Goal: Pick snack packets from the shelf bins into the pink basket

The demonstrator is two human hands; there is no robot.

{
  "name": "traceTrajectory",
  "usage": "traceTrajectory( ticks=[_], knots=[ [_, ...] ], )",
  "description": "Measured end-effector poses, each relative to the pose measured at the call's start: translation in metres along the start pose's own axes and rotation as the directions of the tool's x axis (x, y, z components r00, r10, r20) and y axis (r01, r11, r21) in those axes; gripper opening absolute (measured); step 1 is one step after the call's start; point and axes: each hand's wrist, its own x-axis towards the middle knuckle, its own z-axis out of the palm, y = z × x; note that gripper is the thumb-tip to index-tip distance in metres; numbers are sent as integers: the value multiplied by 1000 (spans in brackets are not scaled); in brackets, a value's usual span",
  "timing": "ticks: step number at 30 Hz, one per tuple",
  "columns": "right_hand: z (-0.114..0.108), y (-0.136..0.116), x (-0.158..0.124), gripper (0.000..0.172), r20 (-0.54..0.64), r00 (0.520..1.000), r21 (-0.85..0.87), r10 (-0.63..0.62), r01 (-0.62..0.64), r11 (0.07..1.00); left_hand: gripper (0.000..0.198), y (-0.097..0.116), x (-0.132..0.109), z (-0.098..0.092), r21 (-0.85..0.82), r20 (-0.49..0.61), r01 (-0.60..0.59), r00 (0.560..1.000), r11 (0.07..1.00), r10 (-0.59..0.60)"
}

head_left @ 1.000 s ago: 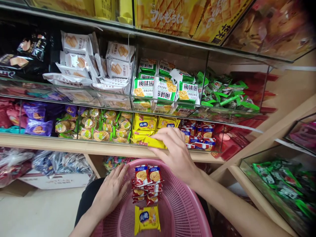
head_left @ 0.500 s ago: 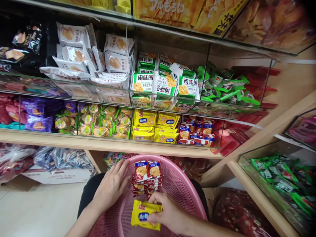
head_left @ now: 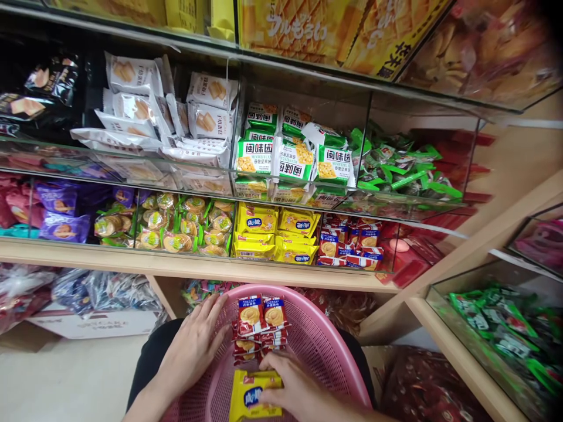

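A pink mesh basket (head_left: pixel 328 346) rests on my lap at the bottom centre. A stack of red biscuit packets (head_left: pixel 259 325) stands inside it, against the far rim. My right hand (head_left: pixel 292 390) is in the basket, fingers pinched on a yellow snack packet (head_left: pixel 248 395) that lies low in the basket. My left hand (head_left: pixel 193 346) lies flat on the basket's left rim, fingers stretched out beside the red packets. More yellow packets (head_left: pixel 275 234) fill a glass bin on the shelf above.
Glass-fronted bins hold white (head_left: pixel 176 117), green (head_left: pixel 290 155), round-biscuit (head_left: pixel 176 225), purple (head_left: pixel 61 211) and red (head_left: pixel 352 243) snack packets. A wooden shelf edge (head_left: pixel 197 264) runs just beyond the basket. Another glass case (head_left: pixel 497 328) of green sweets stands at right. A cardboard box (head_left: pixel 97 319) sits on the floor, left.
My right hand left the yellow-packet bin, carried one yellow packet down into the basket, and now presses it lower onto the one lying there. My left hand stayed on the rim.
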Motion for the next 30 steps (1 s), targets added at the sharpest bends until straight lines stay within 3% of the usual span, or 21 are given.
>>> traceTrajectory(
  ticks=[9,13,15,17,21,23,24,27,30],
  knots=[
    [5,7,4,28,26,975,-379,-222,215,900,55,0,0,-1,28,-2,-18,1000,999,18],
    [13,21,9,30,-25,933,-489,-360,303,818,54,-1,-1,1,20,-11,-18,1000,1000,18],
    [20,26,10,44,-87,862,-595,-500,358,720,53,-2,-1,1,7,-14,-7,1000,1000,7],
    [29,28,11,46,-125,750,-721,-649,380,579,54,-2,-1,2,-7,-10,5,1000,1000,-5],
    [49,31,17,15,-39,497,-855,-867,433,287,55,-2,-1,2,-4,-1,1,1000,1000,-1],
    [56,34,20,11,28,367,-880,-930,450,151,55,-2,-1,2,3,-7,-9,1000,1000,9],
    [59,35,22,11,48,324,-891,-945,442,106,55,-3,-1,3,5,-10,-11,1000,1000,11],
    [62,39,23,16,65,279,-905,-958,421,61,55,-4,-1,3,8,-16,-16,1000,1000,16],
    [61,40,21,22,91,296,-911,-951,410,40,55,-4,-1,3,19,-28,-27,999,999,27]
  ],
)
